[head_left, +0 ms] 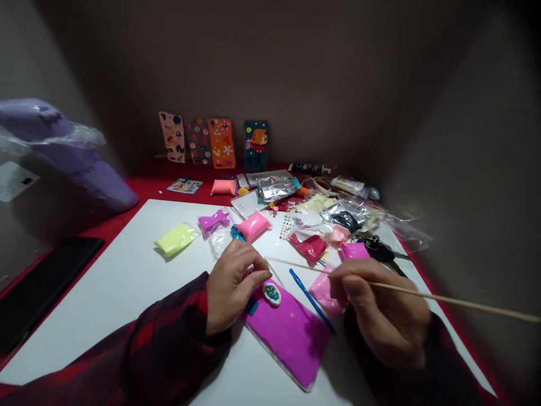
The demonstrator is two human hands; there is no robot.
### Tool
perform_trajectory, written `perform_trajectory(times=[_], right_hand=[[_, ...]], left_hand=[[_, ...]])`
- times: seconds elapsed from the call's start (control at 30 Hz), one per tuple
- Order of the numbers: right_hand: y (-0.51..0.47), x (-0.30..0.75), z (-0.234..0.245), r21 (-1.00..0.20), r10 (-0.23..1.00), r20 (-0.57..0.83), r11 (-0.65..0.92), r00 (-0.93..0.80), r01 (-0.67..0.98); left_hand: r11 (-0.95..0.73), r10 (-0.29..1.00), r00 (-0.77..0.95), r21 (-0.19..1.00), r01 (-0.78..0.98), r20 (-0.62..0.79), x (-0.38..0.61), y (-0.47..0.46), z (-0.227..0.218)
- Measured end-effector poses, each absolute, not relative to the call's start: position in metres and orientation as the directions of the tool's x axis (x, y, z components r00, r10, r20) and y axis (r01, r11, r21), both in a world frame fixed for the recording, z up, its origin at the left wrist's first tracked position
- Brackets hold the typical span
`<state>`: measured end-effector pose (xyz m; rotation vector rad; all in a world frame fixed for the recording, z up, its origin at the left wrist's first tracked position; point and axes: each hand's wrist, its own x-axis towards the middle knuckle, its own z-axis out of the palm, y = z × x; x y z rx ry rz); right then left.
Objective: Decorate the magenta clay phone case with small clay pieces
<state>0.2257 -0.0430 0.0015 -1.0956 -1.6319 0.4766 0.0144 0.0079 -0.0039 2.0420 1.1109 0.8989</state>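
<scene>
A phone case spread with purple clay (287, 332) lies slanted on the white board. Near its far end sits a white oval piece (271, 294) with a teal, speckled middle. My left hand (236, 279) is over that far end, its thumb and forefinger close together; whatever they pinch is hidden. My right hand (380, 310) grips a long thin wooden stick (465, 304) between thumb and fingers. The stick's thin tip points at my left fingertips. Between the case and my right hand lies a blue modelling tool (310, 299), beside a pink clay packet (324, 290).
Yellow (175, 239) and coral (255, 225) clay packets lie beyond my left hand. Several decorated phone cases, one orange (222, 144), lean on the back wall. Scissors (376, 248) and crumpled wrappers crowd the right. A purple padded object (80, 158) and black slab (46, 287) are left.
</scene>
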Motion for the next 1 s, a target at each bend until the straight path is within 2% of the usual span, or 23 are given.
perform_trajectory(times=[0.1, 0.2, 0.27, 0.33, 0.43, 0.57, 0.63, 0.73, 0.9, 1.0], right_hand=[[-0.037, 0.224, -0.008, -0.738, 0.847, 0.520, 0.512, -0.114, 0.439], [-0.038, 0.229, -0.006, -0.679, 0.788, 0.605, 0.584, -0.111, 0.446], [-0.040, 0.236, 0.003, -0.540, 0.664, 0.747, 0.636, -0.034, 0.551], [-0.043, 0.243, 0.014, -0.338, 0.356, 0.930, 0.727, 0.093, 0.598], [-0.044, 0.247, 0.026, -0.391, 0.450, 0.889, 0.650, 0.084, 0.652], [-0.038, 0.242, 0.019, -0.351, 0.630, 0.770, 0.550, -0.100, 0.758], [-0.032, 0.238, 0.009, -0.369, 0.668, 0.732, 0.552, -0.132, 0.748], [-0.025, 0.232, -0.004, -0.472, 0.722, 0.683, 0.546, -0.104, 0.692], [-0.026, 0.232, -0.007, -0.499, 0.717, 0.687, 0.585, -0.119, 0.640], [-0.033, 0.237, -0.003, -0.439, 0.631, 0.771, 0.623, -0.084, 0.647]], left_hand=[[-0.449, 0.868, 0.420, 0.779, 0.437, 0.265, 0.015, 0.007, -0.005], [-0.442, 0.877, 0.389, 0.789, 0.428, 0.280, 0.015, 0.007, -0.007], [-0.427, 0.889, 0.357, 0.799, 0.424, 0.285, 0.015, 0.008, -0.008], [-0.413, 0.897, 0.341, 0.805, 0.425, 0.281, 0.015, 0.008, -0.009], [-0.407, 0.900, 0.338, 0.809, 0.425, 0.276, 0.015, 0.008, -0.009], [-0.397, 0.903, 0.338, 0.819, 0.415, 0.266, 0.015, 0.008, -0.008], [-0.390, 0.906, 0.333, 0.823, 0.413, 0.263, 0.015, 0.008, -0.008], [-0.383, 0.909, 0.332, 0.823, 0.420, 0.253, 0.015, 0.008, -0.009], [-0.392, 0.906, 0.332, 0.818, 0.422, 0.263, 0.015, 0.008, -0.011], [-0.410, 0.898, 0.345, 0.804, 0.430, 0.273, 0.015, 0.008, -0.011]])
